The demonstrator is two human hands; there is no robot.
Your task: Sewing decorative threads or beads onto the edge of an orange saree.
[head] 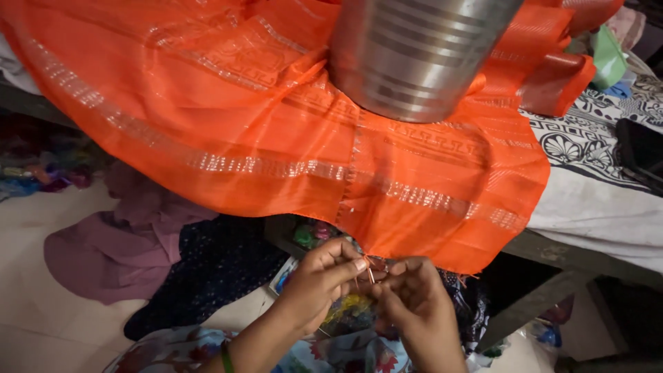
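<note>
Head view, from your left: a mauve cloth [103, 252] lies crumpled on the pale floor, with dark navy fabric [207, 276] beside it. Your left hand [321, 280] is closed, thumb and forefinger pinching orange threads [371, 271] at the lower hem of the orange saree [228, 124] that drapes off the table edge. Your right hand [414, 307] curls against them, fingertips closed on the same strands. You seem to be knotting the fringe; next, judge the tension and draw the twist tight. A steel tumbler [414, 55] looms overhead.
</note>
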